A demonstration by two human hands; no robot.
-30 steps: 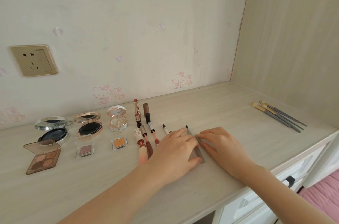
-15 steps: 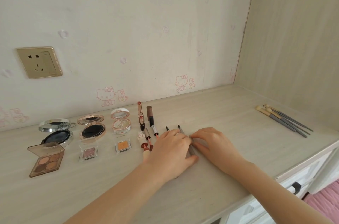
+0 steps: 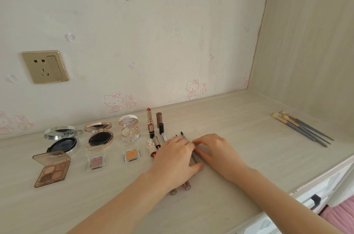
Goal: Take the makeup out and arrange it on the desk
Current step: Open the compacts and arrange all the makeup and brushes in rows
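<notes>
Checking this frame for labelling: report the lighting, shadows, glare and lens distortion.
Head view: soft, even daylight; only faint shadows under the left hand and right hand on the pale wooden desk. Head view: mild sheen on the mirrored lid of the round silver compact, no harsh glare. Head view: wide-angle stretch at the edges, the wall corner leaning; grey-handled brushes are sharp.

A grey pen (image 3: 195,157) lies flat between the left hand (image 3: 175,159) and right hand (image 3: 217,154), dark tip pointing away. Lipsticks (image 3: 149,119), open compacts (image 3: 100,136) and an open brown eyeshadow palette (image 3: 52,169) lie in rows left of the left hand; grey-handled brushes (image 3: 302,128) lie well right of the right hand.
</notes>
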